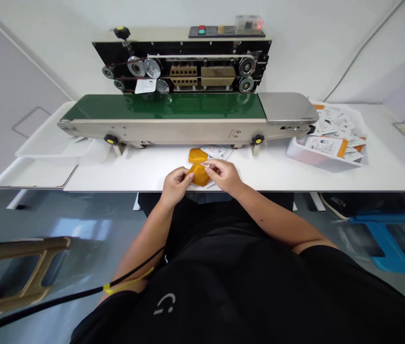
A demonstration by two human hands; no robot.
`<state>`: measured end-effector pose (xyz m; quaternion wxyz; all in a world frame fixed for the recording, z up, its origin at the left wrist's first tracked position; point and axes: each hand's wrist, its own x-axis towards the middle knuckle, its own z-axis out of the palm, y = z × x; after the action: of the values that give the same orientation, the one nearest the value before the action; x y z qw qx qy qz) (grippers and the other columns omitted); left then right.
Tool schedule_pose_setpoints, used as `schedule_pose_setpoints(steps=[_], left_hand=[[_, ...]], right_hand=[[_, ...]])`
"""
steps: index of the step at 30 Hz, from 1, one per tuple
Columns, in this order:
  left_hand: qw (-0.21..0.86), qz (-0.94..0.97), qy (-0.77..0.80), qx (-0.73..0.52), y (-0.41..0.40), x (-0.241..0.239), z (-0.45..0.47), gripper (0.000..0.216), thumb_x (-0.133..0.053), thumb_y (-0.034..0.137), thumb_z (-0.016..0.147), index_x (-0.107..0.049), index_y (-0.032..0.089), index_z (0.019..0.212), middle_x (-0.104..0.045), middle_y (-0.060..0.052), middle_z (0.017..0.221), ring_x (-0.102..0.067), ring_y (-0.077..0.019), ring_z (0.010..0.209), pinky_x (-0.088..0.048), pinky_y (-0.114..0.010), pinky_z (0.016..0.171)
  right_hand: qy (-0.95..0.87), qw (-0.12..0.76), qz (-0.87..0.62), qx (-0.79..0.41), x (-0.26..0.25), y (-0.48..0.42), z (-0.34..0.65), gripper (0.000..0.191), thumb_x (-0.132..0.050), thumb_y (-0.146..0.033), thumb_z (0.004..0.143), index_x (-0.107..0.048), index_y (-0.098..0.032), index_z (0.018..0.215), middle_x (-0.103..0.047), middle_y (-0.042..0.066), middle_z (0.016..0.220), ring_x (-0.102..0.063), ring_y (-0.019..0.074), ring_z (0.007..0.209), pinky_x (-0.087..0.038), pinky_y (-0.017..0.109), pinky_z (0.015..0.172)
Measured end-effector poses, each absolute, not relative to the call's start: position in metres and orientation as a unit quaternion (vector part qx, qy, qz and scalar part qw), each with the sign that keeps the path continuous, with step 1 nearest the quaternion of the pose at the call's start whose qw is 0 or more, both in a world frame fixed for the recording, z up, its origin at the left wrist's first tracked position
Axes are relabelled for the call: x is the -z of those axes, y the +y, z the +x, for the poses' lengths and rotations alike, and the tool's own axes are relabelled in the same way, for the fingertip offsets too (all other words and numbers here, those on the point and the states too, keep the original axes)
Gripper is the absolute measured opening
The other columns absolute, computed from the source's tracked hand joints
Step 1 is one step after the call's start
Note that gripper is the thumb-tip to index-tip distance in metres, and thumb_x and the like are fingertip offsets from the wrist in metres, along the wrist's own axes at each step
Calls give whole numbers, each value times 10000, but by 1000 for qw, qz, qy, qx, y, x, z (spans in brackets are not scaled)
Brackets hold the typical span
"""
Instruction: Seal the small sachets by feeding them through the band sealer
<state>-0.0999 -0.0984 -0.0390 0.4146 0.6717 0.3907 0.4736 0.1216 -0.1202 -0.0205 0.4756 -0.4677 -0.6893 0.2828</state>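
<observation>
My left hand [175, 184] and my right hand [224, 174] meet at the near edge of the white table [123, 169], both pinched on an orange packet [200, 175] held between them. The fingers of both hands are closed on it. A second orange packet [197, 155] lies on the table just behind it. White printed pouches [218, 152] lie beside that, under the front of the sealing machine.
A band sealer with a green conveyor belt [166, 106] spans the table's back. A white tray [317, 160] of printed pouches sits right of it. A flat white tray [50, 148] lies at left. A wooden stool [16, 272] and a blue crate [392, 241] stand on the floor.
</observation>
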Motion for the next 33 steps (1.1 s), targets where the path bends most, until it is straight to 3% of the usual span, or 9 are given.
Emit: schedule_pose_setpoints(steps=[5,9,12,28,33], left_hand=[[371,717,368,-461,-98,36,-101,307,-736,471,947,-712,199,807,-642,-18,761,-577,-158,698,-460,-281,657],[370,732,330,-467,-97,35,-100,233,-767,446,927,-758,214,908,-699,-52,896,-651,-188,815,-515,-310,741],[364,737,316,-474,-96,34,-101,228,-793,428,908,-752,213,843,-697,-52,884,-653,-184,802,-520,-312,739],[371,717,330,-489,-100,29,-102,239,-807,416,894,-768,209,780,-716,-52,817,-666,-176,740,-536,-294,674],[375,705,317,-512,-102,33,-104,279,-815,420,883,-742,202,726,-703,-43,773,-653,-164,696,-527,-281,632]], right_hand=[[-791,298,-474,-247,-16,-119,134,161,-605,-339,1003,-713,-220,1013,-662,-26,718,-552,138,658,-399,271,687],[-852,203,-439,-200,-39,-114,134,112,-605,-264,1002,-678,-209,937,-704,15,851,-574,161,783,-352,283,729],[-875,160,-422,-177,-43,-115,126,154,-565,-264,1023,-657,-207,913,-699,37,905,-566,176,833,-336,289,737],[-866,183,-427,-185,-33,-121,118,82,-607,-221,1006,-670,-198,959,-715,35,925,-582,164,849,-366,275,769],[-878,136,-423,-180,-38,-126,115,199,-595,-295,1037,-681,-189,892,-703,37,876,-571,168,828,-346,281,758]])
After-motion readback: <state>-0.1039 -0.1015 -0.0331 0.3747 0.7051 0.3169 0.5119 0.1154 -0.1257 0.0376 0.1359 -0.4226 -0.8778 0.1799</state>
